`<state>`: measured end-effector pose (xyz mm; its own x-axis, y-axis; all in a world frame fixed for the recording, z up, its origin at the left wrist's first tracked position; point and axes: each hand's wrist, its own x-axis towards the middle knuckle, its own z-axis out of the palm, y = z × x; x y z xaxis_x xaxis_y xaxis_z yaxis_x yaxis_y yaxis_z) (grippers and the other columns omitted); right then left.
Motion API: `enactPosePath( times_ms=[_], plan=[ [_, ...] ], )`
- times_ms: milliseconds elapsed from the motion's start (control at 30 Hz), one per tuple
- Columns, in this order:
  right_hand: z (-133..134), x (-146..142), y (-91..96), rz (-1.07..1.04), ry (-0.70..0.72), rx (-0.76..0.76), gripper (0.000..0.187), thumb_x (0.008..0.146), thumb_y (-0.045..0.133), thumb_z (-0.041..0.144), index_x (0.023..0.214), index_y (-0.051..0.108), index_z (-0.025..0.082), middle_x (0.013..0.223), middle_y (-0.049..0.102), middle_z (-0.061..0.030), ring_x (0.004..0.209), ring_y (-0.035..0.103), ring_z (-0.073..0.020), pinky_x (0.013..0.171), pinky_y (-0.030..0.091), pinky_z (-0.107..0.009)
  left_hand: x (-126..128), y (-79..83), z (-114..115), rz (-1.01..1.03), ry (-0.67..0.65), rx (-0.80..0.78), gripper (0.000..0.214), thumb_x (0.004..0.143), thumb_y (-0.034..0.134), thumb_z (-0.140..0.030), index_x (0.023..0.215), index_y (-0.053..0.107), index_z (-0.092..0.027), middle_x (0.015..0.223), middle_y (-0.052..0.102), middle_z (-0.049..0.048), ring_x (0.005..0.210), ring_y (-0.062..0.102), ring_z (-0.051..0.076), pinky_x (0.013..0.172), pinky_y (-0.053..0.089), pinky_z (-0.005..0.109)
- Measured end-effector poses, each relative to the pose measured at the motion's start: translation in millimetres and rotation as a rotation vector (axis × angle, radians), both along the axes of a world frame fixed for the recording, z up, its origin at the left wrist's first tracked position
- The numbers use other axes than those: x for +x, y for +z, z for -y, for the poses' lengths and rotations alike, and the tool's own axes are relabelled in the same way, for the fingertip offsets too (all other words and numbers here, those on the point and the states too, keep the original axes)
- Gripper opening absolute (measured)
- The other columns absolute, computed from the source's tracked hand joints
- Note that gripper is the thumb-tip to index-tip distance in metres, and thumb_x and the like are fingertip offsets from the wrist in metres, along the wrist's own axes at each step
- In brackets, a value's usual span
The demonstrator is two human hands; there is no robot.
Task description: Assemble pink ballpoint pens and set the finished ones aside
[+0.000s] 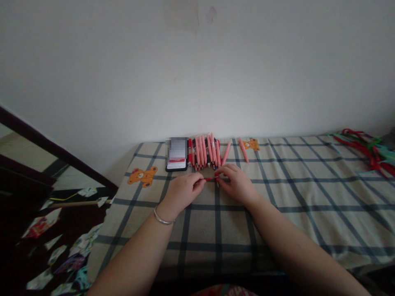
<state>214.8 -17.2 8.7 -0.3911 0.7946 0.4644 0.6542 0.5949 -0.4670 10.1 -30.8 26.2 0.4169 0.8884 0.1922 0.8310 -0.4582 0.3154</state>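
Note:
My left hand [186, 187], with a silver bangle at the wrist, pinches the end of a thin red stick [209, 179] that looks like a pen refill. The stick's other end reaches the fingers of my right hand [235, 183]. Those fingers are closed on a short red pen [217, 176] whose metal tip points toward me. Much of it is hidden by the fingertips. Just beyond both hands lies a row of pink pens [202, 151], with some red and black ones among them. A single pink pen [226, 153] leans at the row's right end.
A phone [177, 167] in a dark case lies left of the pens, its screen partly blurred. Another pink pen [243, 149] rests farther right. Red and green strips [368, 150] are heaped at the far right of the checked cloth [296, 195]. Scraps [55, 255] lie lower left.

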Motion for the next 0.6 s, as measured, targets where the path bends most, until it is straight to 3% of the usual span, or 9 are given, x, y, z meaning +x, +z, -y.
enactPosePath(
  times_ms=[233, 600],
  plan=[
    [-3.3, 2.3, -5.5, 0.113, -0.043, -0.045, 0.019, 0.083, 0.055, 0.023, 0.1, 0.062, 0.021, 0.097, 0.061, -0.0067, 0.092, 0.056, -0.0197, 0.082, 0.046, -0.034, 0.8, 3.3, 0.4, 0.011, 0.048, 0.016, 0.022, 0.089, 0.041, -0.033, 0.085, 0.059, -0.021, 0.078, 0.065, 0.0002, 0.069, 0.058, 0.013, 0.058, 0.034, 0.023],
    [1.7, -3.2, 2.2, 0.276, -0.081, -0.036, 0.008, 0.078, 0.06, 0.025, 0.083, 0.058, 0.02, 0.087, 0.058, -0.0052, 0.087, 0.052, -0.0202, 0.079, 0.043, -0.033, -0.9, 0.9, -0.6, 0.064, 0.098, 0.02, 0.021, 0.089, 0.042, -0.034, 0.088, 0.059, -0.021, 0.079, 0.066, -0.0002, 0.07, 0.059, 0.014, 0.059, 0.034, 0.023]
  ],
)
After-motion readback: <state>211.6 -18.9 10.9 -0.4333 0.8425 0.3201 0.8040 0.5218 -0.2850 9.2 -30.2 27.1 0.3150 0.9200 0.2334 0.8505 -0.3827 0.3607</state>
